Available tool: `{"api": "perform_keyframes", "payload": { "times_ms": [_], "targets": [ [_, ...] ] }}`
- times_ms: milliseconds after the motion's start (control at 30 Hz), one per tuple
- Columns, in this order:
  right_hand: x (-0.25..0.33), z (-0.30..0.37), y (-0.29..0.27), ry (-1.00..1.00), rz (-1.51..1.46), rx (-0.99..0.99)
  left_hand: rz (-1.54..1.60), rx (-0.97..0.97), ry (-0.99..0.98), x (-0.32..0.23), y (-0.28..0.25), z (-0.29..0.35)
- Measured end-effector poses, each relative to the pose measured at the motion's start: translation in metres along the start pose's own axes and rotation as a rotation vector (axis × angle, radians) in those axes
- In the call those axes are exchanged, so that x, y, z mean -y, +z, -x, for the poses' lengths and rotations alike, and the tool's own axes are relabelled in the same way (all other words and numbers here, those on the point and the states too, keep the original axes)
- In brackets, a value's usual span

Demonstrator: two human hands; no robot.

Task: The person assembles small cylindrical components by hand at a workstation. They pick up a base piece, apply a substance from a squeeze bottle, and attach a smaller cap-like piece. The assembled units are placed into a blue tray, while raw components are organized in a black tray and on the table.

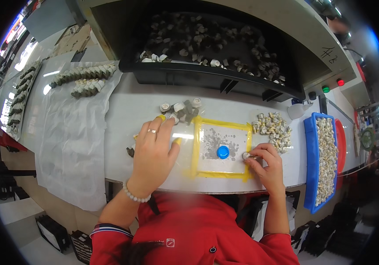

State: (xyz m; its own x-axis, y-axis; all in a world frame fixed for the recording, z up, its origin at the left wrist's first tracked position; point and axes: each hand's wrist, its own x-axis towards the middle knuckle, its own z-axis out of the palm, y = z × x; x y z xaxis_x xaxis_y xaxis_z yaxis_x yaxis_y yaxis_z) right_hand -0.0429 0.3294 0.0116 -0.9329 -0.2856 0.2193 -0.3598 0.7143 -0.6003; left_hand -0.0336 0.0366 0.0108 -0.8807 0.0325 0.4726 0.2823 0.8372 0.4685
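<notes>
My left hand (153, 148), with yellow finger covers, a ring and a bead bracelet, reaches over the white table. Its thumb stands apart, and its fingertips touch a loose group of small white-and-grey pieces (178, 107). Between finger and thumb of my right hand (266, 168) is a small round whitish piece (246, 155), at the right border of a yellow-taped square (205, 170). Inside that square sit a round blue cap (223, 152) and grey smudges. A heap of small whitish-yellow pieces (272, 128) lies beyond my right hand.
A black tray (176, 68) full of similar pieces stands at the back under a metal housing. At right is a filled blue basket (311, 163), with a red basin (341, 145) behind it. White sheeting (72, 145) with rows of pieces covers the left side.
</notes>
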Motion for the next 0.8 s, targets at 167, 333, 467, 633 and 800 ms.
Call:
{"api": "perform_keyframes", "payload": {
  "times_ms": [167, 333, 467, 633, 800],
  "targets": [
    [-0.007, 0.005, 0.003, -0.079, 0.015, 0.003, -0.014, 0.232, -0.119, 0.005, 0.013, -0.013],
    [-0.007, 0.004, 0.007, -0.142, 0.110, -0.016, -0.054, 0.159, -0.010, -0.005, 0.010, 0.001],
    [-0.002, 0.001, 0.007, -0.163, 0.176, -0.020, -0.003, 0.169, 0.065, -0.009, 0.012, 0.017],
    [-0.004, -0.001, 0.011, -0.164, 0.169, -0.029, 0.040, 0.302, 0.109, -0.019, 0.007, 0.027],
    [0.011, -0.014, 0.011, -0.260, 0.027, 0.035, 0.111, 0.302, 0.112, -0.023, -0.005, 0.024]
  ]
}}
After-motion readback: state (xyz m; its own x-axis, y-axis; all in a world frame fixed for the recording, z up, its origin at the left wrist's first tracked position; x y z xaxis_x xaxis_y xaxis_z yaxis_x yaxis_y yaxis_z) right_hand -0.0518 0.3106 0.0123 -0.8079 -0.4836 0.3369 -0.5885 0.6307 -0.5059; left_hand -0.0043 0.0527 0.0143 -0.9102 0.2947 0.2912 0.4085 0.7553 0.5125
